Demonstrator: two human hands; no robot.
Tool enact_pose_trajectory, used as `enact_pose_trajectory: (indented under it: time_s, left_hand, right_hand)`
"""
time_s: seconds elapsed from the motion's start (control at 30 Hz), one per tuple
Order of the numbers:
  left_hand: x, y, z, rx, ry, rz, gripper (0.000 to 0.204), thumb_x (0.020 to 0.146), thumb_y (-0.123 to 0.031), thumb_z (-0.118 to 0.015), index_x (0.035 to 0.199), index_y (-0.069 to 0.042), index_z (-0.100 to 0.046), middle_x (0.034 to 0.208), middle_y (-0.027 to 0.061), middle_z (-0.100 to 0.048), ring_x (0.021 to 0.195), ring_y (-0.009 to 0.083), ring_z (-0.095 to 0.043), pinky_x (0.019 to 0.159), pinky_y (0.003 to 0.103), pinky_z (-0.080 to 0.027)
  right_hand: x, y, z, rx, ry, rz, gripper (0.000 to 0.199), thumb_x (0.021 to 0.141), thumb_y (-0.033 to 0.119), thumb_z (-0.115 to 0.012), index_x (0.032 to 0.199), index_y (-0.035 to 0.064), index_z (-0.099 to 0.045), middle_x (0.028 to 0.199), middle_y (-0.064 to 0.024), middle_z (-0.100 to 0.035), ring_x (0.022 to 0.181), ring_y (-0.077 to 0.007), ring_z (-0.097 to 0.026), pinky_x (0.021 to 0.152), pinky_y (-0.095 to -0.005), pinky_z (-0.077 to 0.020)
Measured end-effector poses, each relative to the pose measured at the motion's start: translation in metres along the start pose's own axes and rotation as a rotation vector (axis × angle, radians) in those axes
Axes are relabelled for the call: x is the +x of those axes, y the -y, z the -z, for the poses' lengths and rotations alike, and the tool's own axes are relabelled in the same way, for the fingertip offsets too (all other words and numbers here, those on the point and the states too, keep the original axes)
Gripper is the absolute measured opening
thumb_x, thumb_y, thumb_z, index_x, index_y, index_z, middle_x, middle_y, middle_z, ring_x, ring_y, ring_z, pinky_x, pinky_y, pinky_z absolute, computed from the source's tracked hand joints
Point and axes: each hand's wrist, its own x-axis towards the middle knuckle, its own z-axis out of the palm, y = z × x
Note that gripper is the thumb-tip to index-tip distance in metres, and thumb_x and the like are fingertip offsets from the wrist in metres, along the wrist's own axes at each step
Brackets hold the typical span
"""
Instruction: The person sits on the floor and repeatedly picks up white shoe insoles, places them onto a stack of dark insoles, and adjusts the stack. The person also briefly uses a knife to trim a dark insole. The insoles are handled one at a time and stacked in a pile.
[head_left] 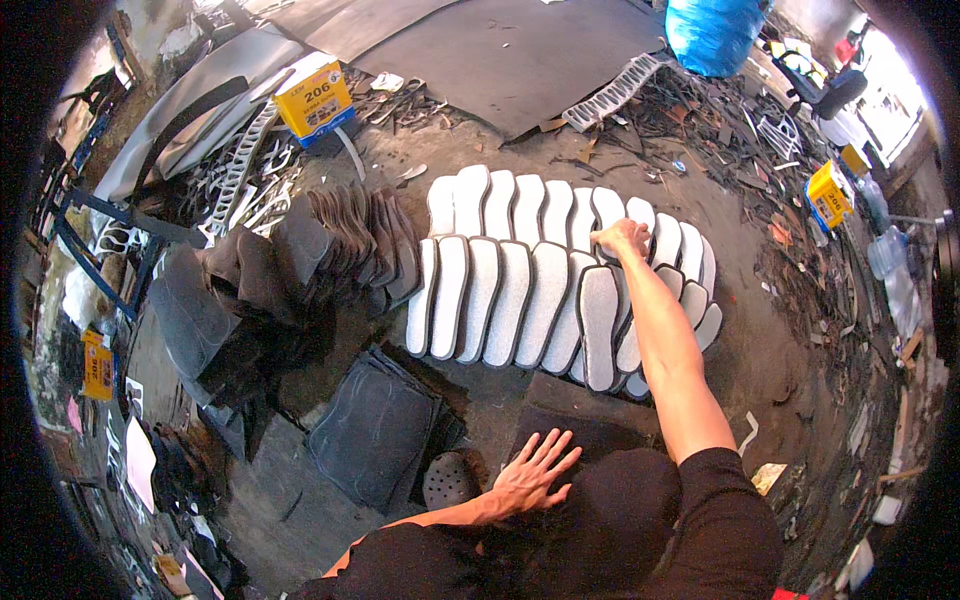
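Note:
Two overlapping rows of insoles, white on top with dark edges, lie on the ground in front of me. My right hand [624, 240] reaches into the far row, its fingers closed at the edge of a white insole [607, 208]; the grip is partly hidden. Below that hand, one insole [599, 325] lies over its neighbours in the near row. My left hand [530, 474] is open, fingers spread, resting by my dark-clothed knee at the edge of a dark sheet [575, 412]. It holds nothing. A dark perforated clog [449, 481] shows just left of it.
Left of the insoles stand dark cut sole pieces [365, 240] and a stack of black sheets [372, 428]. A yellow box [313, 100] sits beyond them, near cut-out strips [240, 165]. A large dark sheet [500, 60], a blue sack [713, 35] and scraps [730, 150] lie farther off.

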Motion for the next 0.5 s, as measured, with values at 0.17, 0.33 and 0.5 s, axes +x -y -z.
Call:
enact_pose_trajectory:
  time_s: [0.17, 0.33, 0.5]
  left_hand:
    - [0.017, -0.007, -0.001, -0.061, -0.024, -0.054, 0.077, 0.104, -0.052, -0.054, 0.166, -0.011, -0.037, 0.175, 0.0213, -0.027, 0.162, 0.0391, -0.026, 0.13, 0.055, -0.022]
    - [-0.003, 0.002, 0.003, -0.121, 0.031, 0.043, 0.075, 0.106, -0.053, -0.052, 0.166, -0.011, -0.037, 0.175, 0.0213, -0.027, 0.162, 0.0387, -0.026, 0.131, 0.055, -0.02]
    - [0.004, -0.004, -0.002, -0.182, 0.033, 0.025, 0.09, 0.098, -0.047, -0.066, 0.171, -0.014, -0.025, 0.178, 0.0193, -0.02, 0.164, 0.0402, -0.018, 0.131, 0.058, -0.017]
  right_hand:
    - [0.111, -0.041, 0.012, 0.243, 0.298, -0.11, 0.088, 0.065, 0.047, -0.091, 0.143, 0.0123, -0.068, 0.153, -0.0248, -0.057, 0.146, -0.0451, -0.046, 0.111, -0.0577, -0.0512]
    - [0.085, 0.009, 0.006, 0.395, 0.289, -0.034, 0.084, 0.069, 0.051, -0.087, 0.141, 0.0122, -0.069, 0.154, -0.0242, -0.057, 0.135, -0.0503, -0.057, 0.1, -0.0714, -0.0516]
    - [0.1, 0.005, 0.099, 0.59, -0.116, 0.2, 0.086, 0.072, 0.055, -0.085, 0.136, -0.0004, -0.069, 0.135, -0.0231, -0.068, 0.124, -0.0402, -0.064, 0.098, -0.0566, -0.0538]
